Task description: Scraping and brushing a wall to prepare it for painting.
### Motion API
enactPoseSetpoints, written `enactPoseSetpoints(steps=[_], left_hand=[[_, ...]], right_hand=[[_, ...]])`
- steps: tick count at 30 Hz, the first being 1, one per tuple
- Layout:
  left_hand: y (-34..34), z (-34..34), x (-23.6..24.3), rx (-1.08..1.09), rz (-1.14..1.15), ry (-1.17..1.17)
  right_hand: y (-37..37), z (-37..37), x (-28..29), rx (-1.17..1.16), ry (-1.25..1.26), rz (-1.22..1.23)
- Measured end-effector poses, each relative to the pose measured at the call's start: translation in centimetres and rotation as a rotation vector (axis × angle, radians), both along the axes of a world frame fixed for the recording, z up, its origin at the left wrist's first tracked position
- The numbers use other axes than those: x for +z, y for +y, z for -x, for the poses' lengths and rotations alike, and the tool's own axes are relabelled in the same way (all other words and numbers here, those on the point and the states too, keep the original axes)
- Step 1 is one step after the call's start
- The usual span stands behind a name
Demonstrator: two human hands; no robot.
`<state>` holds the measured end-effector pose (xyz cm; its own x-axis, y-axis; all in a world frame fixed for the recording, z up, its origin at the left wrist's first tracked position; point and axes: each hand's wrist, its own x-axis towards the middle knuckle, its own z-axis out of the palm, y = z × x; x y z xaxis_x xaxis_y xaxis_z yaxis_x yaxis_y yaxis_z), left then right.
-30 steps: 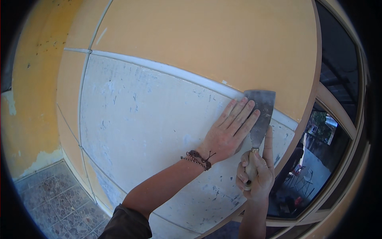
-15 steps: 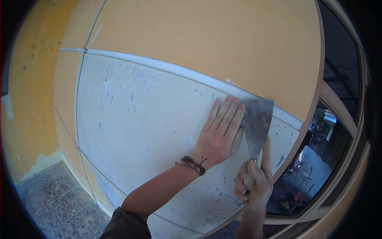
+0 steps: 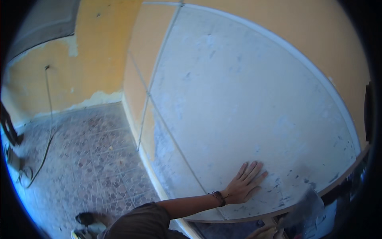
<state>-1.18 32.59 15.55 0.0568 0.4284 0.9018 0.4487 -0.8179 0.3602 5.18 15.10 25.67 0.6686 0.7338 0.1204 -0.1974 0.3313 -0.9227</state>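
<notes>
We press our left hand, open and flat, on one grey wall panel. At five o'clock, our right hand is blurred; we cannot tell its grip on one trowel.

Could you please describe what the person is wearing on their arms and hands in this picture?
The left hand is bare, with a dark beaded bracelet around the wrist and a short dark sleeve at the upper arm. No glove shows. The right hand is barely in view at the lower edge.
</notes>
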Motion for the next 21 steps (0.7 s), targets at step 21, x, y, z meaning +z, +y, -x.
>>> enactPoseSetpoints(steps=[21], left_hand=[[-10.4, -6.3, -6.6, 0.151, 0.393, -0.072]], right_hand=[[-2.0, -10.3, -11.2, 0.318, -0.704, 0.053]])
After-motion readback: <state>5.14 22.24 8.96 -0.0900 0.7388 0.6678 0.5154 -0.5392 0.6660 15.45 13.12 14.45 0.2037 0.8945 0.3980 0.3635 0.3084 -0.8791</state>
